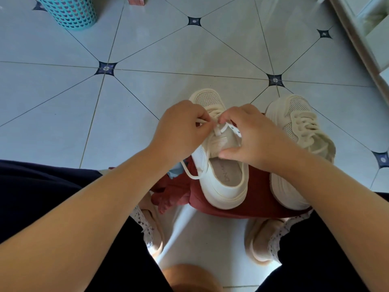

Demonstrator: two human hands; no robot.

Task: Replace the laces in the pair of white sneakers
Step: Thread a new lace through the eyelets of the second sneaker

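The sneaker (223, 184) in work sits on a red cloth (256, 205) on the tiled floor (168, 49), between the person's knees. Its long axis runs near to far: heel near, toe far and leaning slightly left.

The lace (219, 130) crosses at mid-tongue, and one loose end trails off the left side onto the cloth. The left grip (179, 133) pinches a strand at the left eyelets. The right grip (252, 135) pinches the lace at the crossing, with its thumb against the tongue.

The second sneaker (299, 127), just to the right and pointing the same way, looks fully laced. So the job seems well past half. The lower rows are mostly hidden under the hands, but the eyelets showing on the right flap look empty. Those rows and the tying look to be what is left.

A teal basket (71, 11) stands far left.
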